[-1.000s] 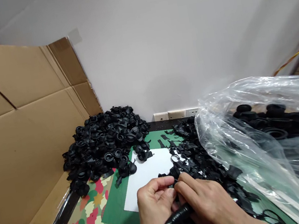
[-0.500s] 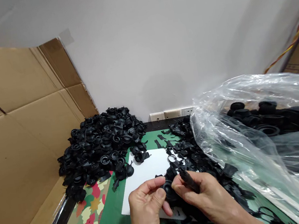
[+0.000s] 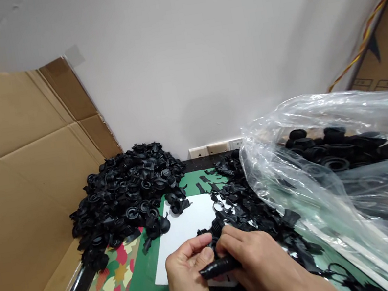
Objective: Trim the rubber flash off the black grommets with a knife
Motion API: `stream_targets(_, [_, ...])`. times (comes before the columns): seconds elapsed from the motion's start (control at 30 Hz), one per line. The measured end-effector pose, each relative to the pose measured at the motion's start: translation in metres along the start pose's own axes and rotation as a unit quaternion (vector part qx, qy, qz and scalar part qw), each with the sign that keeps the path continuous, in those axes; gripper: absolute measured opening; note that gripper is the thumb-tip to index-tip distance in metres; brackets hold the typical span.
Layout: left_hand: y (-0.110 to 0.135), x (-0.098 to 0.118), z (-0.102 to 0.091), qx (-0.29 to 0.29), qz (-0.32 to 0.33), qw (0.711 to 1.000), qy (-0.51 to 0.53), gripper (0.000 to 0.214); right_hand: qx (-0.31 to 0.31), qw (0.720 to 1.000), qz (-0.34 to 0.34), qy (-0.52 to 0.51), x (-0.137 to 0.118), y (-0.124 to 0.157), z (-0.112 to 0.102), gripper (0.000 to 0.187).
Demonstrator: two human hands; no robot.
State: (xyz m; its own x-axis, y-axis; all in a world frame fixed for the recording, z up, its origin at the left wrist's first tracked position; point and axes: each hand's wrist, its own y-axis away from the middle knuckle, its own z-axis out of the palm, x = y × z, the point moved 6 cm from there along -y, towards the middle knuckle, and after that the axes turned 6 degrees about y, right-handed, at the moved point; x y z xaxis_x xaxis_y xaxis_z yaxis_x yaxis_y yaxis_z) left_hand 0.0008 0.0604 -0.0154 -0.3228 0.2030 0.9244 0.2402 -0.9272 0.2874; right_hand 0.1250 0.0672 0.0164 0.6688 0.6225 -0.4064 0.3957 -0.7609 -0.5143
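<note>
My left hand [image 3: 189, 275] pinches a small black rubber part [image 3: 213, 244] between thumb and fingertips; most of it is covered by fingers. Against it, from the right, press the fingertips of my right hand [image 3: 261, 261], which is closed. A black tapered stick [image 3: 219, 267], like a tape-wrapped tool handle, sticks out from the right fist and points left across my left thumb. Its other end is hidden in the hand. Just beyond the fingers lie ribbed black rubber pieces [image 3: 217, 226] on a white sheet [image 3: 174, 248].
A heap of black rubber parts [image 3: 127, 191] leans toward a cardboard panel [image 3: 36, 182] at left. Black scraps [image 3: 251, 200] cover the green mat [image 3: 142, 283] at right. Beside them spreads a clear plastic bag [image 3: 298, 187] with larger black rubber parts [image 3: 332, 152]. Wall sockets [image 3: 217, 148] sit behind.
My right hand has turned over the rubber part, and the black stick has swung from pointing up and away to lying leftward across the left thumb. The view has shifted slightly.
</note>
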Motion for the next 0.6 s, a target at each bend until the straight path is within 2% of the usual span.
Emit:
stream_targets(0.07, [0.001,0.000,0.001,-0.009,0.009,1.000,0.002,0.032,0.027,0.998,-0.031,0.050,-0.005,0.002,0.002,0.010])
stream_targets(0.13, [0.002,-0.001,-0.001,-0.013,0.017,1.000,0.002,0.035,0.055,0.996,-0.026,0.059,-0.006,0.004,0.003,0.011])
stream_targets(0.2, [0.001,-0.003,-0.002,-0.016,0.010,1.000,0.004,0.035,0.059,0.998,0.025,0.010,-0.002,0.005,0.006,0.012])
stream_targets(0.27, [-0.001,-0.005,-0.004,-0.018,0.002,1.000,0.009,0.031,0.033,0.989,0.107,-0.097,0.006,0.006,0.009,0.013])
stream_targets(0.37, [-0.003,-0.003,-0.006,-0.019,0.006,0.999,0.024,0.024,-0.015,0.940,0.224,-0.258,0.015,0.007,0.013,0.012])
stream_targets(0.43, [-0.004,-0.002,-0.008,-0.017,0.009,0.999,0.034,0.024,-0.046,0.900,0.273,-0.338,0.016,0.006,0.013,0.010])
stream_targets(0.53, [-0.004,-0.002,-0.010,-0.020,0.002,0.999,0.036,0.027,-0.078,0.853,0.303,-0.418,0.016,0.004,0.013,0.010])
stream_targets(0.6, [-0.003,-0.001,-0.011,-0.020,0.005,0.999,0.032,0.027,-0.082,0.845,0.302,-0.433,0.016,0.003,0.012,0.011])
